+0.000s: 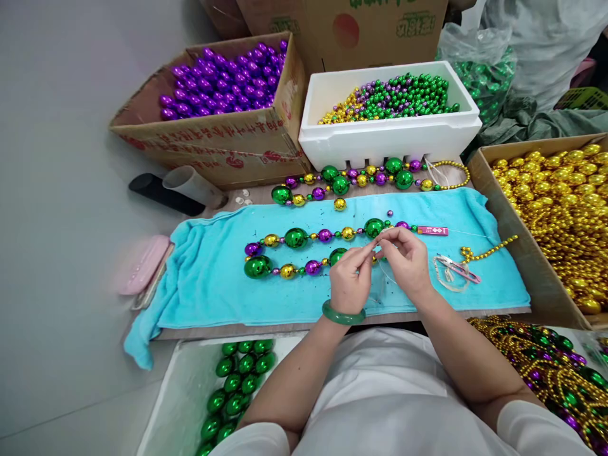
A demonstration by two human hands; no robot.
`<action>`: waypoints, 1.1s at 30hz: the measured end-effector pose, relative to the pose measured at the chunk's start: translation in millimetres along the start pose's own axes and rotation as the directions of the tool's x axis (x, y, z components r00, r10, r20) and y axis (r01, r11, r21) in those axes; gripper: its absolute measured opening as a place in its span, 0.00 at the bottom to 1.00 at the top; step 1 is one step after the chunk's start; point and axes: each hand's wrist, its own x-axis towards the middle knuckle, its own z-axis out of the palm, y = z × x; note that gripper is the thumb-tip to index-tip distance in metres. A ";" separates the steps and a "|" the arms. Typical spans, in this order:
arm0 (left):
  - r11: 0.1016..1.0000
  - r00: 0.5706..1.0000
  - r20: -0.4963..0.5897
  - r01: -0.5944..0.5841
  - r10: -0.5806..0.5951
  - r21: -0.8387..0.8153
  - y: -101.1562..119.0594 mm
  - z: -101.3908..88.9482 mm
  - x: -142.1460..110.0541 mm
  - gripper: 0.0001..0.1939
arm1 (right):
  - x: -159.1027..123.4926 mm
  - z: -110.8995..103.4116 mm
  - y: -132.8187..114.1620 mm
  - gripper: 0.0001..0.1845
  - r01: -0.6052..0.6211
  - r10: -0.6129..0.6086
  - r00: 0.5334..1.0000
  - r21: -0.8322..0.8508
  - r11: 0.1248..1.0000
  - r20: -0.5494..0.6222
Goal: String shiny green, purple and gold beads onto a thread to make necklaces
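My left hand (352, 273), with a green bangle (344, 313) at the wrist, is closed in a pinch. My right hand (405, 261) meets it fingertip to fingertip, also pinching. A thin clear string (386, 273) hangs in a loop below the fingers. Beneath and behind both hands lies a bead strand (296, 238) of large green, purple and gold beads, bent in a U on the blue towel (204, 288). Whatever small piece sits between the fingertips is hidden. A small red packet (432, 231) lies by the strand's upper end, and pink-handled scissors (460, 271) rest right of my right hand.
Behind the towel are another bead strand (340, 185), a carton of purple beads (199, 136) and a white foam box (389, 140) of mixed beads. A carton of gold beads (532, 247) stands right. Large green beads (236, 403) lie in a white container below left.
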 end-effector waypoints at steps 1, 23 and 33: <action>0.999 1.000 0.004 -0.021 0.021 0.027 0.1 0.0 -0.5 0.14 | 0.2 -0.3 0.2 0.02 0.001 -0.001 1.000 -0.011 1.000 0.001; 0.921 0.979 0.159 -0.180 0.131 0.346 -6.9 -2.1 -2.0 0.16 | 39.7 -73.6 -22.6 0.08 -0.074 0.080 0.968 0.035 0.997 -0.240; 0.945 0.909 0.411 -0.194 0.073 0.262 -4.0 -10.0 15.1 0.24 | 48.3 -152.8 -31.7 0.11 -0.001 0.078 0.971 0.319 0.948 -0.228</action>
